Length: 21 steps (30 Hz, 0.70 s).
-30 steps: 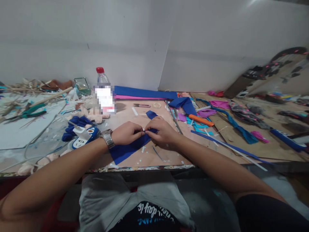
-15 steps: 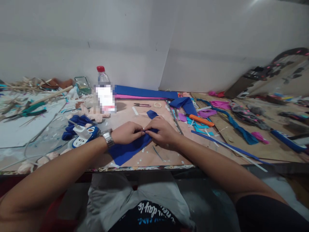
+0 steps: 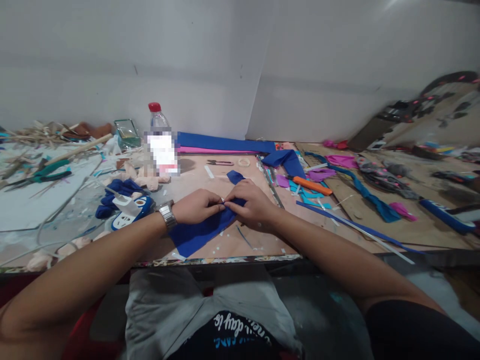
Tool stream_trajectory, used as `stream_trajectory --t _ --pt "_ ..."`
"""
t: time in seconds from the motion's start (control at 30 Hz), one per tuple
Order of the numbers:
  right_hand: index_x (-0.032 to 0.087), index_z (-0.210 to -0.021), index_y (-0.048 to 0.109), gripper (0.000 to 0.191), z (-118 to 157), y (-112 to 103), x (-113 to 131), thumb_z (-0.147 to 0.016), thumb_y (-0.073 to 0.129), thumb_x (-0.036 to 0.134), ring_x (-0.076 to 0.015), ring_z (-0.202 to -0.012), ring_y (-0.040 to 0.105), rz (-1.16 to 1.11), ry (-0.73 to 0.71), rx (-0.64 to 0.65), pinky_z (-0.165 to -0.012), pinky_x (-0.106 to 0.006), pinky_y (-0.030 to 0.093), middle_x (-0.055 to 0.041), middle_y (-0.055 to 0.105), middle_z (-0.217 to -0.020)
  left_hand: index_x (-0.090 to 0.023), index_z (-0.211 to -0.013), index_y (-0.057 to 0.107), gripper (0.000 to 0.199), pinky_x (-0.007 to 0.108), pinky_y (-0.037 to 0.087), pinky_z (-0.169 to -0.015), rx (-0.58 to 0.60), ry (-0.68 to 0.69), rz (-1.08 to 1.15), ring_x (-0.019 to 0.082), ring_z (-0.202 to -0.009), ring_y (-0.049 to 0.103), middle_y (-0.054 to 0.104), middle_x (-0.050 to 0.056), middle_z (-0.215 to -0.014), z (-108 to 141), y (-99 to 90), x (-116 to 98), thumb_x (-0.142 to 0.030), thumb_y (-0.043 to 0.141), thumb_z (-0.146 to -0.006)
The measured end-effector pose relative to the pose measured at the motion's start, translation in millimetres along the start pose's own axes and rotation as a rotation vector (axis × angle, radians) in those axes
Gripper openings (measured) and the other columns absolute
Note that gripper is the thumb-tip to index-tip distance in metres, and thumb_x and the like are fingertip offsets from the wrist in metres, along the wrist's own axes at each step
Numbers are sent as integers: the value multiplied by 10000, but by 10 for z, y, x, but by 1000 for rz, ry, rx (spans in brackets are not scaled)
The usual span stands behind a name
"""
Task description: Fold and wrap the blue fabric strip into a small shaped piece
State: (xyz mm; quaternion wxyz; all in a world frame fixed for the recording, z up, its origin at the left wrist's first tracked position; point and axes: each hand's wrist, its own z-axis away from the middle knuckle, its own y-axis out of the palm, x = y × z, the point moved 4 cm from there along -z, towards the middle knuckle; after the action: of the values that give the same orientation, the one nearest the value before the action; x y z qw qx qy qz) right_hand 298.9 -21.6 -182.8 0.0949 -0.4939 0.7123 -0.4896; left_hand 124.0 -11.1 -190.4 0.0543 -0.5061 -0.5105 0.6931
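Observation:
A piece of blue fabric (image 3: 198, 234) lies on the worktable in front of me, its near corner spread toward the table edge. My left hand (image 3: 197, 206), with a metal-band watch (image 3: 165, 214) at the wrist, pinches the fabric's upper edge between thumb and fingers. Right beside it, my right hand (image 3: 253, 204) is closed on the same edge, the two thumbs nearly touching. Beyond the right hand a small blue end of fabric (image 3: 235, 176) sticks out; whether it belongs to the same piece is hidden by the hand.
Behind lie thread snips (image 3: 220, 163) and a long blue fabric strip (image 3: 225, 141). On the left are a blue-and-white plug-in device (image 3: 131, 212), a red-capped bottle (image 3: 159, 120) and green-handled pliers (image 3: 50, 174). An orange cutter (image 3: 312, 185) and fabric scraps (image 3: 341, 161) lie to the right.
Both hands stay pinched on the blue fabric in almost the same place. The view has shifted very slightly; nothing else has visibly moved.

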Motion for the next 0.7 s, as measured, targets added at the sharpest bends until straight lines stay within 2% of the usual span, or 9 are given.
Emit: stream_trajectory --t 0.43,0.7 --pt "219 -928 755 58 2 -8 -2 -928 707 252 -211 -859 706 -24 -48 -55 -877 -396 438 -30 810 -886 -140 -859 689 368 292 344 -661 14 -4 119 143 -674 475 597 4 -712 -10 -3 39 -418 490 -997" --pt "226 -966 759 72 16 16 -12 -943 700 261 -208 -876 726 -61 -100 -3 -885 -397 455 -47 806 -923 -132 -939 726 282 306 411 -742 37 -53 233 165 -748 540 691 35 -832 -31 17 83 -309 508 -914"
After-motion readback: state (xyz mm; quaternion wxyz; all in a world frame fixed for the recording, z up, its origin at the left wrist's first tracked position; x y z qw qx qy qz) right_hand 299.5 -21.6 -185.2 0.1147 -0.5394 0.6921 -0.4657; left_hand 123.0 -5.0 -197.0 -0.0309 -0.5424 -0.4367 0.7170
